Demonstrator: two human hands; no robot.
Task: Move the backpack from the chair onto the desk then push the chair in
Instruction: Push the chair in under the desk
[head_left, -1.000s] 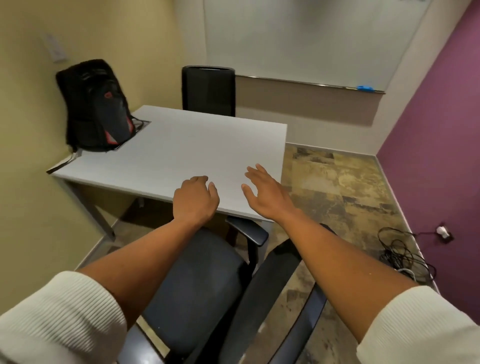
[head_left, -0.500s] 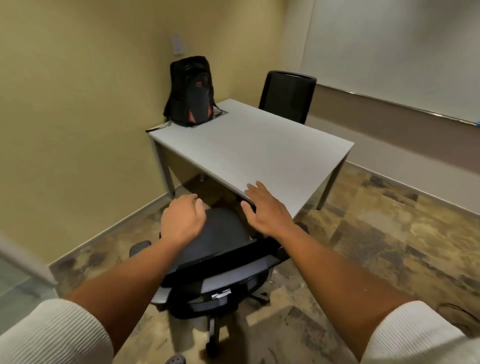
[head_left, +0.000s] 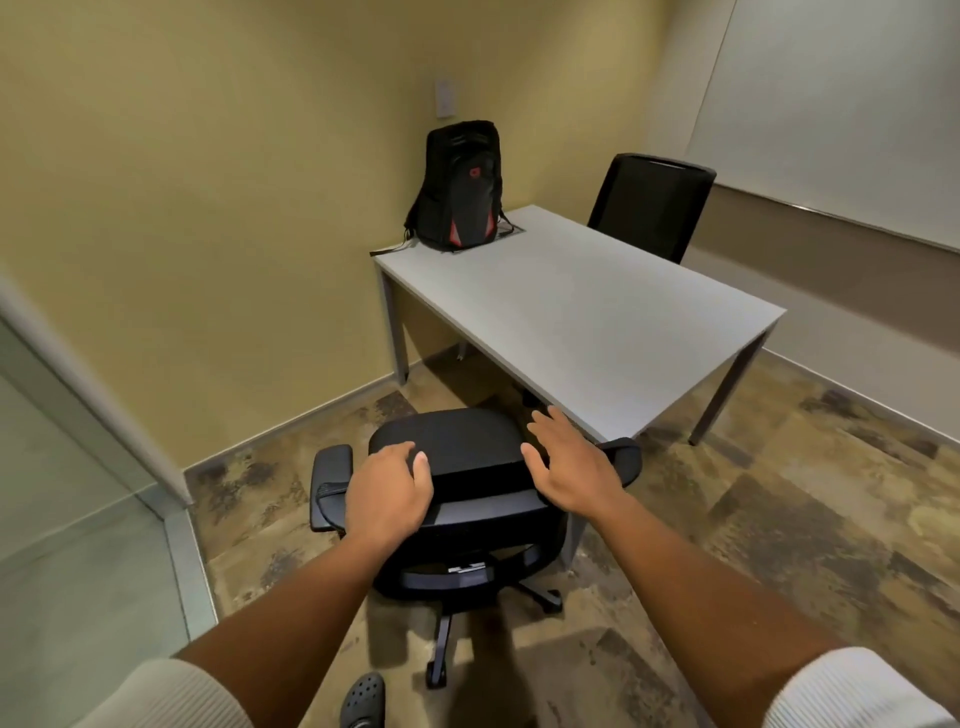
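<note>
A black backpack (head_left: 462, 187) with red accents stands upright on the far left corner of the grey desk (head_left: 582, 306), against the yellow wall. A black office chair (head_left: 457, 488) on casters stands on the floor in front of the desk's near corner, its back towards me. My left hand (head_left: 387, 493) hovers over the left of the chair's backrest, fingers loosely curled, holding nothing. My right hand (head_left: 569, 462) is spread open above the right side of the backrest, near the right armrest (head_left: 623, 457). Whether either hand touches the chair is unclear.
A second black chair (head_left: 649, 205) stands at the desk's far side below a whiteboard (head_left: 831, 109). A glass partition with a metal frame (head_left: 104, 457) runs along the left. My dark shoe (head_left: 363, 699) shows at the bottom. Patterned floor lies open to the right.
The view has pulled back and swung left, so the desk and backpack sit farther away. The chair now shows whole below my hands, which stay out over its backrest.
</note>
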